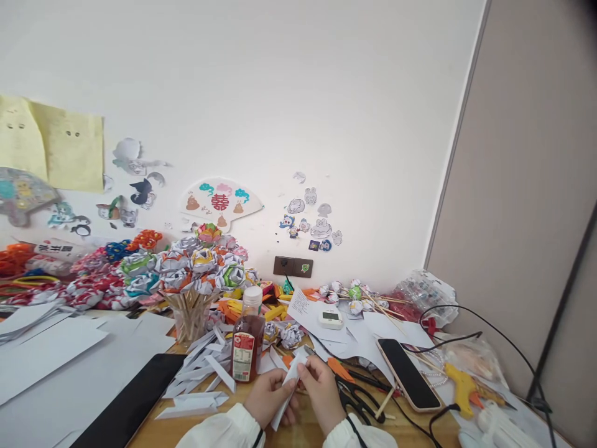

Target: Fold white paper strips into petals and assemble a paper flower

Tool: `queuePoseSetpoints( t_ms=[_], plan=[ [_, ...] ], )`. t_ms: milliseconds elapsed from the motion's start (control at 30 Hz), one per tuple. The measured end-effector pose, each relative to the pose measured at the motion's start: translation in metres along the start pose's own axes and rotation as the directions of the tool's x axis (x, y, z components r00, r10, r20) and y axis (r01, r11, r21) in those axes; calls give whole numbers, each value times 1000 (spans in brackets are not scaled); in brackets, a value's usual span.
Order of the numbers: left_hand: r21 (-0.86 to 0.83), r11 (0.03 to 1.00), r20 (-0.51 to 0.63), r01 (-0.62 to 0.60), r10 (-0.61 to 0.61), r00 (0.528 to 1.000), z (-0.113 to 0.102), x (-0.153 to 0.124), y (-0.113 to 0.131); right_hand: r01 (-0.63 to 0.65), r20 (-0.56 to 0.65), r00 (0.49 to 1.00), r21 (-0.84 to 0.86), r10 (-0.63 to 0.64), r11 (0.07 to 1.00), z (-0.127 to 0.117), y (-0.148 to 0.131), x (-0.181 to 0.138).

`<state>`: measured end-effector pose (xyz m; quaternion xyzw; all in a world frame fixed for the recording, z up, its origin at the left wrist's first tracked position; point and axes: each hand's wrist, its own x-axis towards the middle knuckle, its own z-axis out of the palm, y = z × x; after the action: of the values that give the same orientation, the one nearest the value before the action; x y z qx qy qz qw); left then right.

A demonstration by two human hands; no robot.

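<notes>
Between my two hands is a folded strip of white paper [289, 384], held slanting above the wooden table. My left hand [269, 398] pinches it from the left, with the thumb on top. Near its upper end, the thumb and fingers of my right hand [321, 387] close on the same strip. Just left of my hands lies a pile of folded white paper strips [198, 367]. A bottle with a red label [244, 348] stands upright behind my left hand. Black-handled scissors [357, 398] lie right of my right hand, partly under other things.
Paper flowers on sticks fill a clear cup [189, 320] at the back left. White sheets [60, 367] and a black tablet-like slab [133, 398] lie left. Rightward are a phone [409, 375], a white timer [331, 316], a yellow glue gun [461, 389] and loose cables.
</notes>
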<state>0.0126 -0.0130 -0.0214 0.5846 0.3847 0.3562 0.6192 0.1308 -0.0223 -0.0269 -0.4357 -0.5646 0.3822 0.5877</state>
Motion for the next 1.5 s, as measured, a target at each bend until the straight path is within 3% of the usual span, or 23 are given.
queuePoseSetpoints(
  t_ms=[133, 500, 767, 1100, 1500],
  plan=[
    [1, 1000, -22, 9, -9, 1000, 3, -1, 0, -2, 18, 1000, 21, 1, 1000, 0, 3, -1],
    [-23, 999, 56, -43, 44, 997, -1, 2, -6, 19, 30, 999, -14, -19, 1000, 0, 2, -2],
    [-30, 1000, 59, 0, 2, 998, 1, 2, -5, 9, 9, 1000, -11, -9, 1000, -1, 8, -1],
    [-40, 998, 80, 43, -40, 996, 1, 1, -2, -44, 41, 998, 130, 39, 990, 0, 2, -1],
    [22, 999, 34, 32, -33, 999, 2, -1, 1, -39, 61, 998, 119, 32, 992, 1, -3, 0]
  ],
)
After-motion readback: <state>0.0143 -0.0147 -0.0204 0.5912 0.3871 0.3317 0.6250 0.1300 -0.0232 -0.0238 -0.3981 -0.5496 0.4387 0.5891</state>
